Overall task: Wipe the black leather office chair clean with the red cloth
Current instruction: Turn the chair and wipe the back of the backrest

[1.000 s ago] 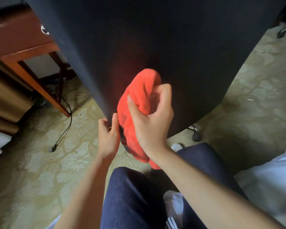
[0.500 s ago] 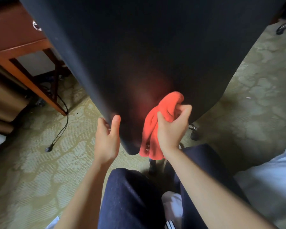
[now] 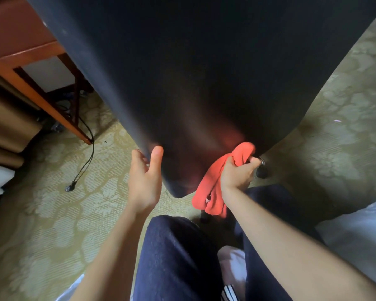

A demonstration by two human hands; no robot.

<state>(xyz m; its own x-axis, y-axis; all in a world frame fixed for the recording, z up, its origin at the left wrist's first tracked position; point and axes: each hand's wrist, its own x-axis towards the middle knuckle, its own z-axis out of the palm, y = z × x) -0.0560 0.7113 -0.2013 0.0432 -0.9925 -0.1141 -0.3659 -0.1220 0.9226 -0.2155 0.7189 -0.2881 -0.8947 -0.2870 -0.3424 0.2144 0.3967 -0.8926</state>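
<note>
The back of the black leather chair (image 3: 200, 68) fills the upper middle of the head view and tapers down to a narrow lower end. My right hand (image 3: 237, 177) grips the bunched red cloth (image 3: 217, 181) and presses it against the chair back's lower right edge; the cloth's loose end hangs below the hand. My left hand (image 3: 144, 181) holds the chair's lower left edge, thumb on the back face and fingers wrapped round the side.
A wooden desk (image 3: 28, 55) stands at the upper left with a black cable (image 3: 85, 166) trailing on the patterned carpet (image 3: 52, 213). A chair caster (image 3: 262, 172) sits just right of my right hand. My knees in dark trousers (image 3: 174, 257) are below.
My right hand has wiped the cloth down and to the right along the chair back, from its middle to the lower right edge. My left hand kept its hold on the left edge.
</note>
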